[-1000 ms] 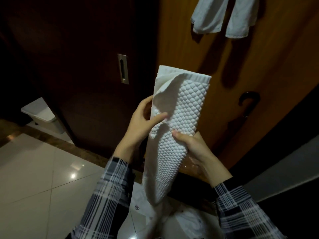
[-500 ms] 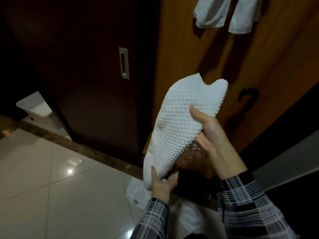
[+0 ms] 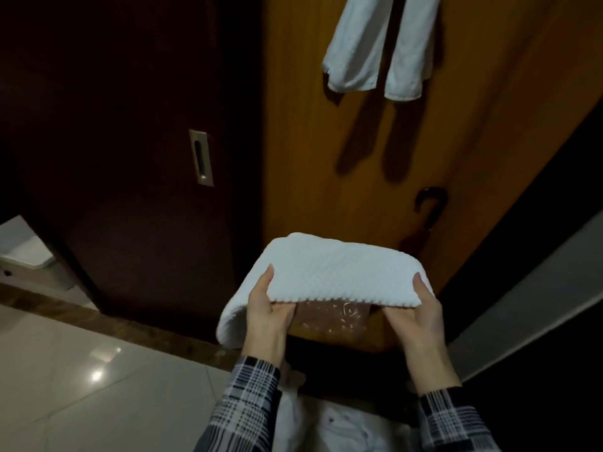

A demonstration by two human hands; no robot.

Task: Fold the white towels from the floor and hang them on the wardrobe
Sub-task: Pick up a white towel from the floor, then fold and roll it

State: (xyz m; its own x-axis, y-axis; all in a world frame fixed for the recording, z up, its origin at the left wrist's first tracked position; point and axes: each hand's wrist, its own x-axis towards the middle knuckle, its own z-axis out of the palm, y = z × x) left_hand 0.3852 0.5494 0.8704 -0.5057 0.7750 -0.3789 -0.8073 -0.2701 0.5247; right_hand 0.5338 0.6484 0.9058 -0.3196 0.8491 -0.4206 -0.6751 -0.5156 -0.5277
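**Folded textured towel held at both ends before wardrobe door**

Holding white textured towel [image 3: 329, 272] flat and horizontal, centre frame, in front of orange-brown wardrobe door [image 3: 313, 132]. Left hand [image 3: 267, 316] gripping near-left edge: thumb on top, fingers curled underneath. Right hand [image 3: 416, 316] gripping near-right edge the same way, thumb over, fingers under. Left end of towel drooping down past left hand; far edge rounded like a fold. Plaid sleeves [image 3: 248, 406] on both forearms.

Hanging high on the door, far right: two white towels [image 3: 375, 47] side by side, touching, shadows cast on wood below. Dark curved hook handle [image 3: 429, 207] on the door, right of held towel, apart from it. Clear crinkled plastic [image 3: 332, 318] showing under the held towel between the hands; cannot tell what it rests on.

Dark sliding door [image 3: 130, 158] at left with recessed metal pull [image 3: 201, 157]. Glossy tiled floor [image 3: 98, 386] near left, brown stone threshold strip [image 3: 137, 324] along door base. More white cloth [image 3: 339, 425] on floor near bottom edge, between the sleeves. White bin-like object [image 3: 29, 262] far left, partly cut off.
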